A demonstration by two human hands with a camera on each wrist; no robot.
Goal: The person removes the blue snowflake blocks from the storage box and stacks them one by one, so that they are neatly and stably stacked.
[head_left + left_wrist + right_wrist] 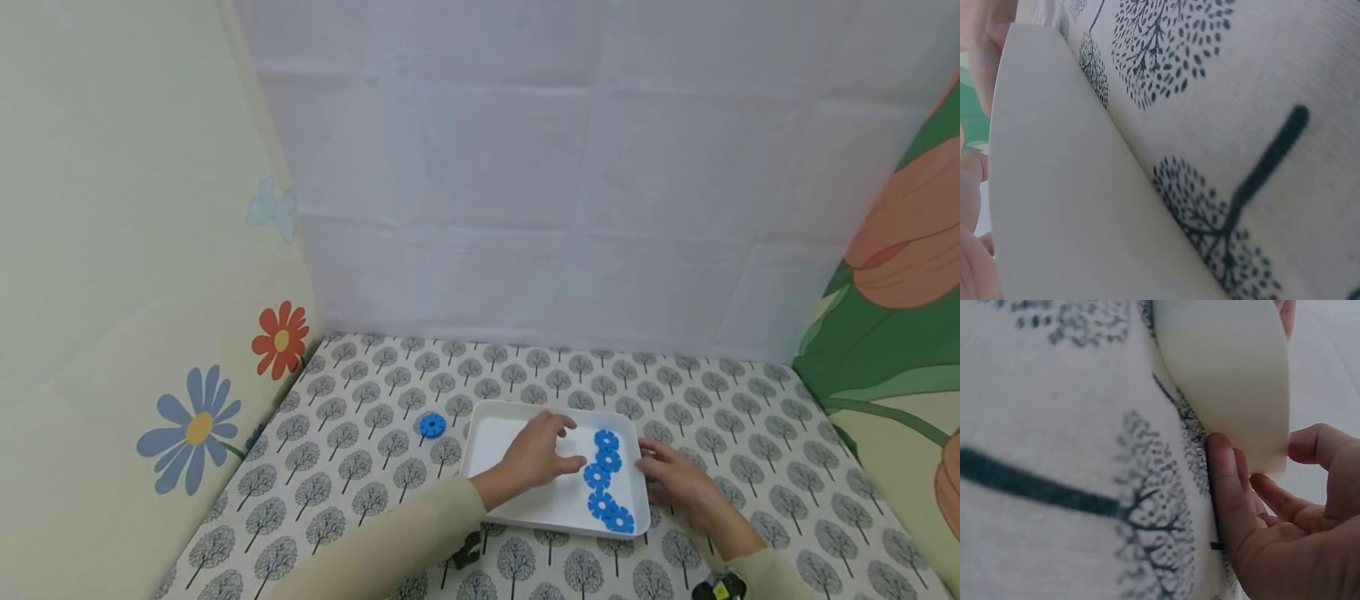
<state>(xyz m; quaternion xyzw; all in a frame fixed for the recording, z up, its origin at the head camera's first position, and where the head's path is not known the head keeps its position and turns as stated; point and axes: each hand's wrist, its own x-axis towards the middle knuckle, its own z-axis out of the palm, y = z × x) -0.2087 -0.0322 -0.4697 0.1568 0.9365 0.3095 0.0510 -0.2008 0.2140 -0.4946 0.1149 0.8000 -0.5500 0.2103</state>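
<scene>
A white rectangular tray (551, 515) sits on the table. Along its right part lie several blue notched plastic discs (597, 477) with holes in the middle, in a crooked column, some overlapping. Over the tray's middle is my left hand (536, 454), thumb and fingers spread apart in a curve with nothing between them. Only bits of that hand show at the left edge of the left wrist view. My right hand (678, 483) holds the tray's right side; in the right wrist view its fingers (1232, 500) lie against the outer wall, with one digit at the rim.
One more blue disc (432, 425) lies on the tree-print tablecloth (390, 492), left of the tray. A white cloth (540, 208) hangs behind the table. Flower-printed panels (112, 292) stand at both sides.
</scene>
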